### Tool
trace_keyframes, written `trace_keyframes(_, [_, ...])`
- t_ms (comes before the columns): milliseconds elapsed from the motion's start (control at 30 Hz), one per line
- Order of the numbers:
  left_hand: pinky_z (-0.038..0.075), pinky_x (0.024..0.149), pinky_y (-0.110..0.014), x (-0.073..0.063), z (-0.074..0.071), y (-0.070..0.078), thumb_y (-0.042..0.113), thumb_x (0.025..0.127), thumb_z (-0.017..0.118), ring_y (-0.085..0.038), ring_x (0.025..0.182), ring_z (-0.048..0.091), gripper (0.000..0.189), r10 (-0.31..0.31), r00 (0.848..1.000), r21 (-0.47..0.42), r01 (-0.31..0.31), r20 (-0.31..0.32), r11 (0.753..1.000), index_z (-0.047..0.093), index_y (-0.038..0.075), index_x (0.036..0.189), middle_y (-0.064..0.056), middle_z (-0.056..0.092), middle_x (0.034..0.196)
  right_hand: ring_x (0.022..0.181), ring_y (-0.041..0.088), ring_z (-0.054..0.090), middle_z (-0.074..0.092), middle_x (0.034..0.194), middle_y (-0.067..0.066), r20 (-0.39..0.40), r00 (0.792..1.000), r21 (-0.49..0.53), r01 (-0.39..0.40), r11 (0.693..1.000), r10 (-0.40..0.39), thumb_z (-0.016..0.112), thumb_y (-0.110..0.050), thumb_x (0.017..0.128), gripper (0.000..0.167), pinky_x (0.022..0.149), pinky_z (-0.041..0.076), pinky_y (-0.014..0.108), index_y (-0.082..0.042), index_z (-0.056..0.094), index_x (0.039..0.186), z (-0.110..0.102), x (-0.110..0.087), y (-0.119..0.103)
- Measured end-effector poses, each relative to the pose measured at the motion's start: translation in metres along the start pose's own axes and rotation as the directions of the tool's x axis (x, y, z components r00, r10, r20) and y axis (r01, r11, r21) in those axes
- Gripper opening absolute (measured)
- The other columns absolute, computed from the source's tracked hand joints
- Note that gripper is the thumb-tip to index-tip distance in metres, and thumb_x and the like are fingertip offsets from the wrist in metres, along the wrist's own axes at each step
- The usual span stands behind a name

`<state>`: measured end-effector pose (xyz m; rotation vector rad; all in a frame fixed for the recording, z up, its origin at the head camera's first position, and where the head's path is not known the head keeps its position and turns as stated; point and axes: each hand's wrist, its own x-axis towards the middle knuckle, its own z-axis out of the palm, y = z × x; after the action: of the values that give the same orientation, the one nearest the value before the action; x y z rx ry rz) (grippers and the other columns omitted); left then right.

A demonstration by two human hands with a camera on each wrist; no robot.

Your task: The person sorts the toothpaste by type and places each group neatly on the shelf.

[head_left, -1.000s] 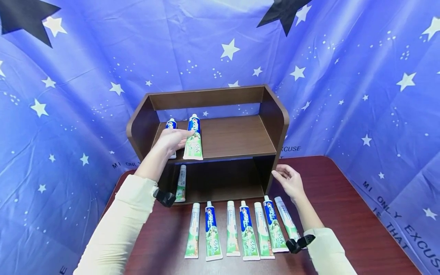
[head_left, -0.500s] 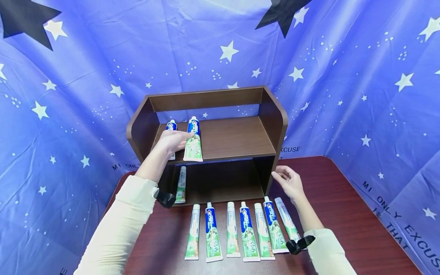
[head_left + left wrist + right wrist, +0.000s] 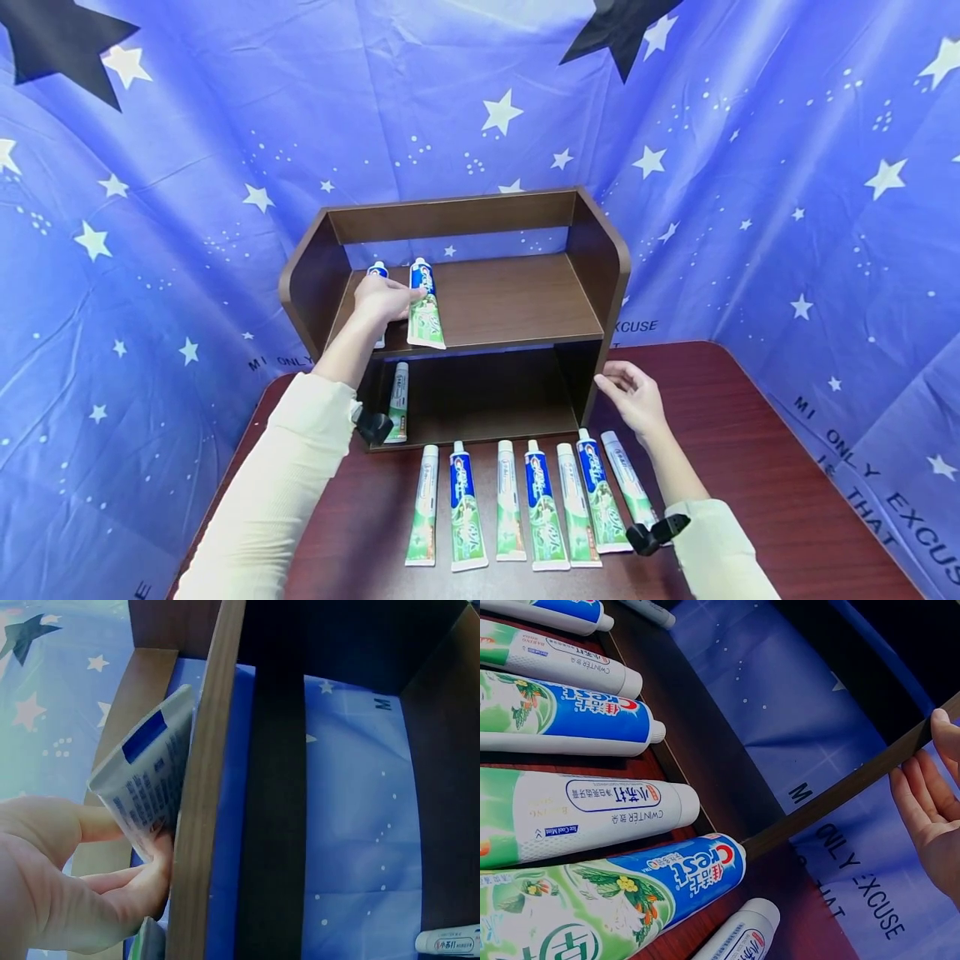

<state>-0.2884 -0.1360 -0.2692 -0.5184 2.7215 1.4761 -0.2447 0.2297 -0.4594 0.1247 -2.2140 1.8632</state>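
My left hand (image 3: 381, 298) pinches a blue-and-green Crest toothpaste tube (image 3: 426, 323) between thumb and fingers, over the front of the brown shelf unit's (image 3: 517, 300) upper board. In the left wrist view, the printed back of this toothpaste tube (image 3: 154, 769) faces the camera, beside the board's edge. Another Crest tube (image 3: 378, 269) lies to its left, mostly hidden behind my hand. On the lower level, at the left, lies a white-and-green toothpaste tube (image 3: 399, 402). My right hand (image 3: 633, 398) grips the front edge of the unit's right side panel (image 3: 847, 784), thumb and fingers on opposite faces.
Several toothpaste tubes, Crest tubes (image 3: 468, 512) and white-and-green tubes (image 3: 510, 504), lie in a row on the dark red table (image 3: 735, 450) before the unit, caps toward it. A blue star-patterned curtain (image 3: 450, 108) hangs behind and on both sides.
My left hand and forearm have shifted slightly right and forward. The held tube's bottom end has swung a little to the right. My right hand keeps its place on the panel.
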Motion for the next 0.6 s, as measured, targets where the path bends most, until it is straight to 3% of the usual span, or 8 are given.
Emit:
trace_keyframes(133, [0.051,0.076,-0.027,-0.001,0.002,0.0,0.033,0.086,0.07,-0.022,0.098,0.06,0.038,0.066,0.996,0.151,-0.056,-0.06,0.987,0.071,0.001,0.107,-0.018,0.064,0.118,0.084,-0.01,0.058,0.06,0.088,-0.026,0.008,1.0,0.012,-0.001,1.0,0.001,0.068,-0.005,0.087,0.034,0.081,0.047,0.004,0.011,0.056,0.115,0.0,0.001,0.002])
trace_keyframes(233, [0.051,0.086,-0.036,-0.001,0.003,0.002,0.033,0.086,0.069,-0.03,0.107,0.059,0.038,0.124,0.989,0.237,-0.101,-0.085,0.966,0.072,0.0,0.104,-0.02,0.065,0.116,0.084,-0.01,0.058,0.06,0.087,-0.026,0.008,1.0,0.015,-0.003,1.0,0.003,0.068,-0.005,0.087,0.034,0.081,0.047,0.004,0.01,0.057,0.115,0.0,0.002,0.003])
trace_keyframes(367, [0.047,0.099,-0.041,0.0,0.004,0.004,0.03,0.086,0.068,-0.035,0.115,0.055,0.037,0.185,0.977,0.281,-0.148,-0.108,0.948,0.071,-0.003,0.101,-0.021,0.064,0.119,0.083,-0.01,0.058,0.06,0.087,-0.025,0.007,1.0,0.012,0.006,1.0,-0.006,0.067,-0.004,0.087,0.033,0.081,0.047,0.004,0.012,0.056,0.114,-0.001,0.0,-0.001])
trace_keyframes(600, [0.046,0.103,-0.041,0.002,0.002,0.005,0.029,0.088,0.065,-0.036,0.121,0.053,0.036,0.222,0.969,0.329,-0.177,-0.107,0.928,0.071,-0.003,0.103,-0.021,0.051,0.141,0.083,-0.009,0.058,0.061,0.088,-0.022,0.026,0.999,0.02,0.026,0.999,-0.027,0.065,-0.001,0.088,0.031,0.08,0.047,0.004,0.017,0.055,0.112,0.0,-0.01,-0.029])
